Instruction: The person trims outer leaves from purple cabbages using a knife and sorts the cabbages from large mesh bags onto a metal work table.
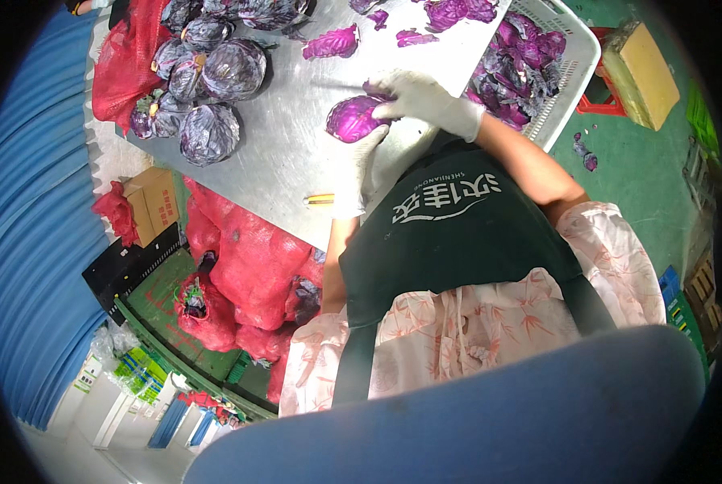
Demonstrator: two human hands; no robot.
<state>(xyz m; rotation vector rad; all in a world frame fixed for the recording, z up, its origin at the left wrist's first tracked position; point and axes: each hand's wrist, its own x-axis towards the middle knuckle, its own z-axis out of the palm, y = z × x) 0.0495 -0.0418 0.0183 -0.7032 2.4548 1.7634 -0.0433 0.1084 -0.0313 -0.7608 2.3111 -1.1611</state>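
Observation:
A peeled, bright purple red cabbage (350,120) sits at the near edge of the steel table, between my hands. My left hand (356,171), in a white glove, holds it from the near side, its fingers partly hidden. The gloved right hand (427,100) grips the cabbage's right side, and a dark leaf edge shows under its fingers. Beside my left wrist lies a yellow-handled tool (320,199), perhaps a knife. Several unpeeled red cabbages (233,70) with dull outer leaves stand at the table's left. Loose purple leaves (331,43) are scattered farther back.
The metal table (284,153) has its near corner by my body. At its right stands a white crate (566,85) full of leaves. Red mesh sacks (252,258) of cabbages lie below left, near a cardboard box (151,204). A red crate (607,105) is on the green floor.

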